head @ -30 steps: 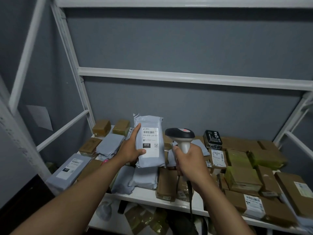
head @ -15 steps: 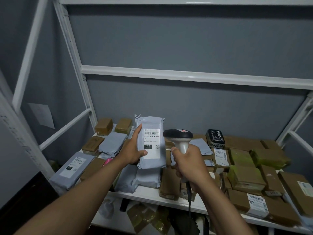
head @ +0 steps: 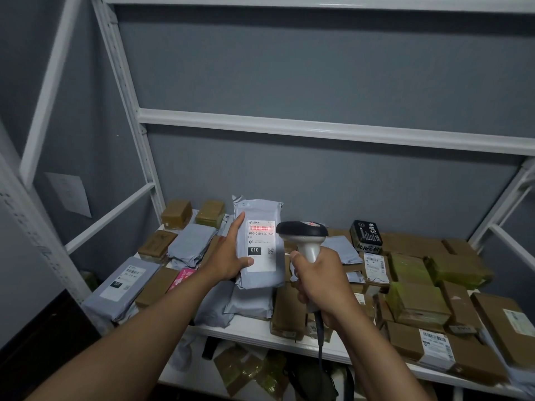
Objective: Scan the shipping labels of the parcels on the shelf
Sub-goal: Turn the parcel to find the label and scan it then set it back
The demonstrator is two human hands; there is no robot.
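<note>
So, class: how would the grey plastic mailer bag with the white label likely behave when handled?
The grey plastic mailer bag is probably light: the left hand alone holds it upright. Its crinkled top suggests soft, floppy film, perhaps slippery.

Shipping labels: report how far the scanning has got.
Done: none can be confirmed as scanned. In hand: left hand holds up a grey parcel; right hand aims the scanner, red light on its barcode. Left: many labelled parcels on the shelf.

The scanner's (head: 302,231) handle (inside the right hand (head: 324,280)) is mostly hidden.
</note>
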